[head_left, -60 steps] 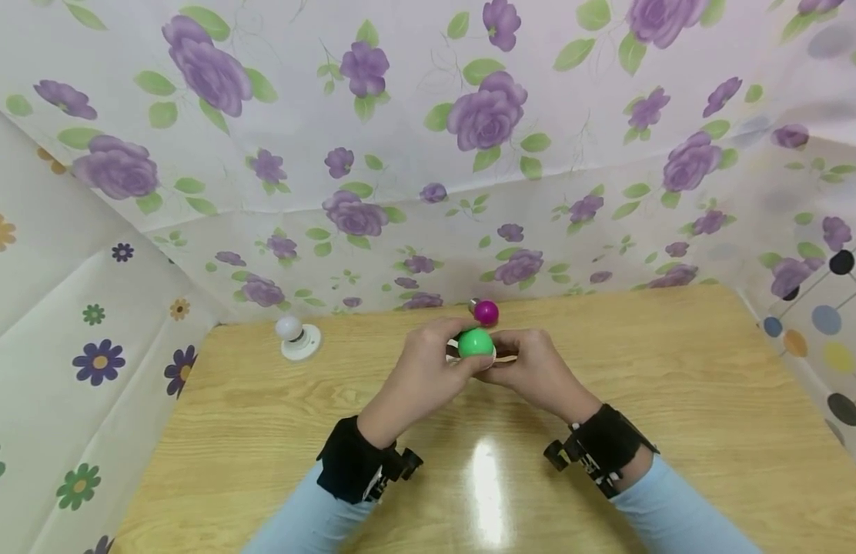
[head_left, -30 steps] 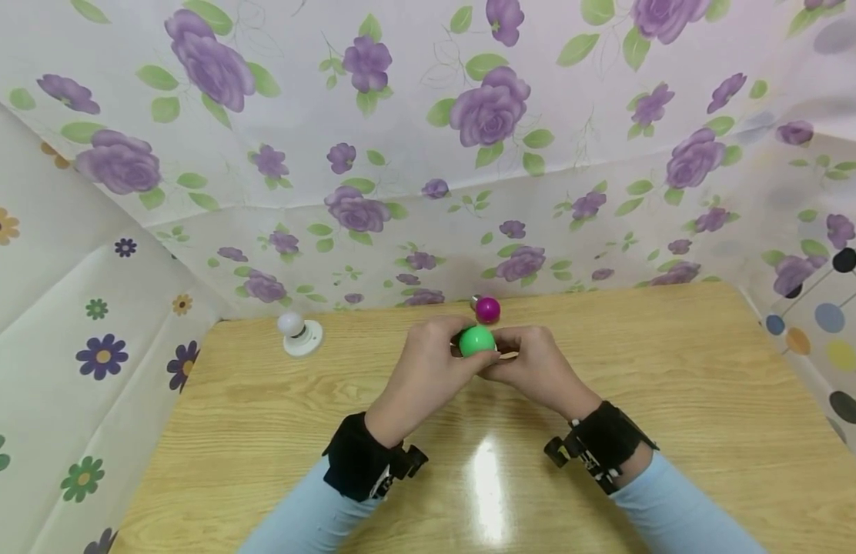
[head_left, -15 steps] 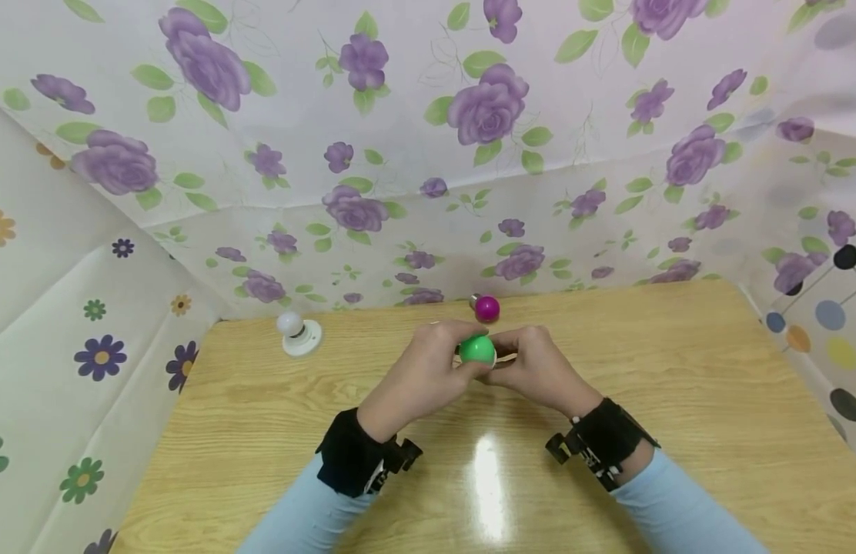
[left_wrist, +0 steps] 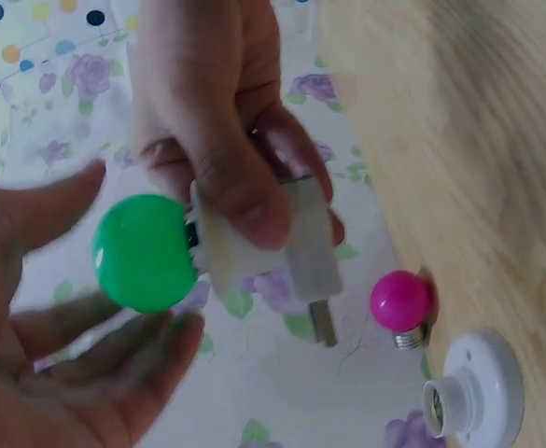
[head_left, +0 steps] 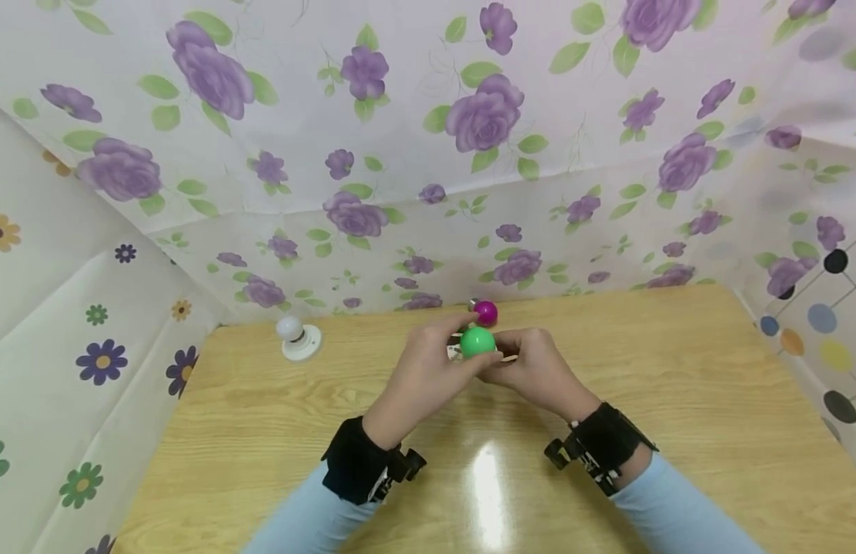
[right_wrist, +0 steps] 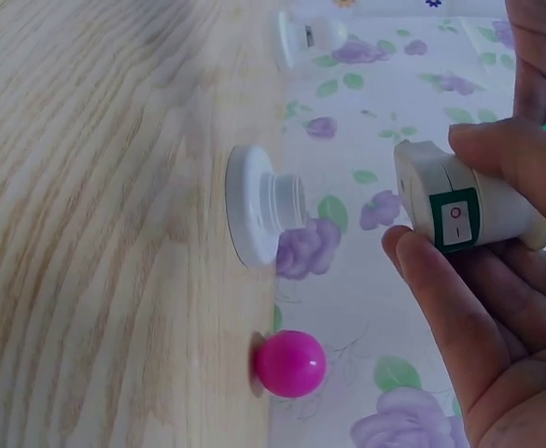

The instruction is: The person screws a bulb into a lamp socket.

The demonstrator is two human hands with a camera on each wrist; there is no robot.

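Above the middle of the wooden table, my two hands meet around one object. My right hand grips a white plug-in lamp holder with a small switch on its side. A green bulb sits in the end of that holder, also seen as the green bulb between my hands. My left hand holds the bulb between thumb and fingers, which look blurred. The holder's lower part is hidden by my right fingers.
A magenta bulb lies on the table just behind my hands, by the flowered back wall. An empty white socket base stands near it. A white bulb in another socket base sits at the back left.
Both hands stay together at the same spot. The green bulb dipped slightly and rose again, and my left fingers shifted around it.
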